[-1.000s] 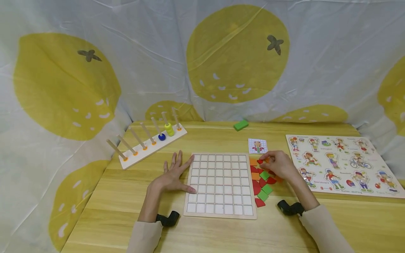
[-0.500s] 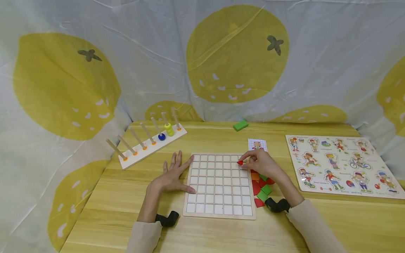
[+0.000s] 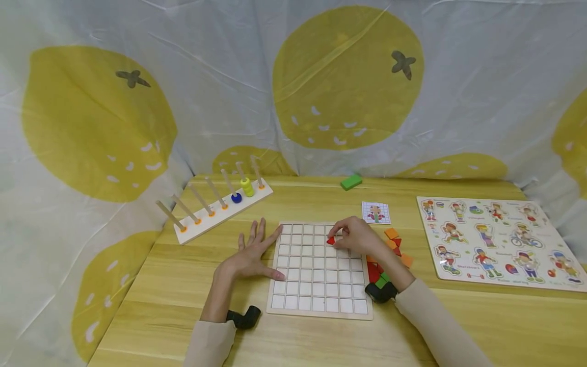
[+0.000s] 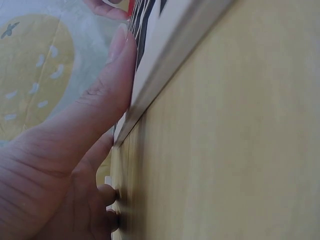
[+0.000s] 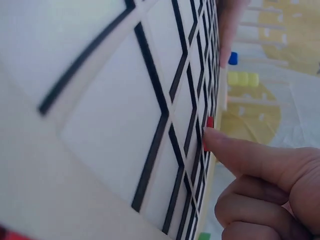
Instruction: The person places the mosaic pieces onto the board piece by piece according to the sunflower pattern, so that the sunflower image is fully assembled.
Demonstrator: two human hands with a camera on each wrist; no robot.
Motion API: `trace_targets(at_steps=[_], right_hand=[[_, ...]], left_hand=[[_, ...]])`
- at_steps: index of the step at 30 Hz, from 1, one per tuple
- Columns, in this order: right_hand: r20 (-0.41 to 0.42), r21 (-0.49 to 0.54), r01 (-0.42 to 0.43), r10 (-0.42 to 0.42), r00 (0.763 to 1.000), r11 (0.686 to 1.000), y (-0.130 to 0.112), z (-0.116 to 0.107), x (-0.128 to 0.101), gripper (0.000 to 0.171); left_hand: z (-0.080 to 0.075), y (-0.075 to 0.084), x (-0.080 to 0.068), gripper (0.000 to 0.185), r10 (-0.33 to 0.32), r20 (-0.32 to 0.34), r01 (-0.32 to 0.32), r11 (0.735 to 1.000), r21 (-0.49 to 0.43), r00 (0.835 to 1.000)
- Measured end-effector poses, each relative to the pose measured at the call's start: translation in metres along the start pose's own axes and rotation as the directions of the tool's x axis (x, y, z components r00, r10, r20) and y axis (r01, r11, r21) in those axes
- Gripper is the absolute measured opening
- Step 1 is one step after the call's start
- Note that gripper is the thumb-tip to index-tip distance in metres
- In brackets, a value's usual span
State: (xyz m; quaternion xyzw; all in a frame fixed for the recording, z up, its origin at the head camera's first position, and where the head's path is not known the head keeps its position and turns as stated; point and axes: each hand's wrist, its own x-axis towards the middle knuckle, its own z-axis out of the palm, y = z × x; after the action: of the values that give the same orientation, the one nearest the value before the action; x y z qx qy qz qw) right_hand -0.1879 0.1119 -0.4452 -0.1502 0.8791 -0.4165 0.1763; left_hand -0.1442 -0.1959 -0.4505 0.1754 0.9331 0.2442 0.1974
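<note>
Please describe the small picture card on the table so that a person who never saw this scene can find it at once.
Start at the white grid board in the middle of the wooden table. Just beyond its far right corner, past the right hand, lies the small card. Unlike the loose coloured pieces nearby, it is flat, white and printed with a gridded figure.

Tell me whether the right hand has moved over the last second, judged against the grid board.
Yes. The right hand, pinching a red piece, has moved left from the loose pieces beside the grid board to over the board's upper squares.
</note>
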Motion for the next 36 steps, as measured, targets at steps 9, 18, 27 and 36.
trace_targets(at_steps=[9,18,27,36], right_hand=[[-0.039,0.06,-0.04,0.043,0.998,0.997,0.0028,-0.0005,0.0009,0.019],[-0.052,0.109,-0.097,0.103,0.993,0.989,0.0042,0.0007,0.0027,0.016],[-0.021,0.176,-0.114,0.119,0.993,0.978,0.0075,0.0004,0.0054,0.019],[-0.01,0.177,-0.089,0.092,0.996,0.98,0.01,-0.0009,0.0068,0.017]], left_hand=[[0.0001,-0.0009,-0.0004,0.12,-0.003,-0.002,0.003,1.0,-0.004,1.0],[-0.0002,-0.0022,0.0004,0.12,0.006,-0.003,-0.006,1.0,-0.01,1.0],[0.0008,-0.0031,0.0014,0.121,0.006,-0.003,-0.006,1.0,-0.016,1.0],[0.0017,-0.0037,0.0022,0.121,-0.003,-0.005,0.003,1.0,-0.005,1.0]])
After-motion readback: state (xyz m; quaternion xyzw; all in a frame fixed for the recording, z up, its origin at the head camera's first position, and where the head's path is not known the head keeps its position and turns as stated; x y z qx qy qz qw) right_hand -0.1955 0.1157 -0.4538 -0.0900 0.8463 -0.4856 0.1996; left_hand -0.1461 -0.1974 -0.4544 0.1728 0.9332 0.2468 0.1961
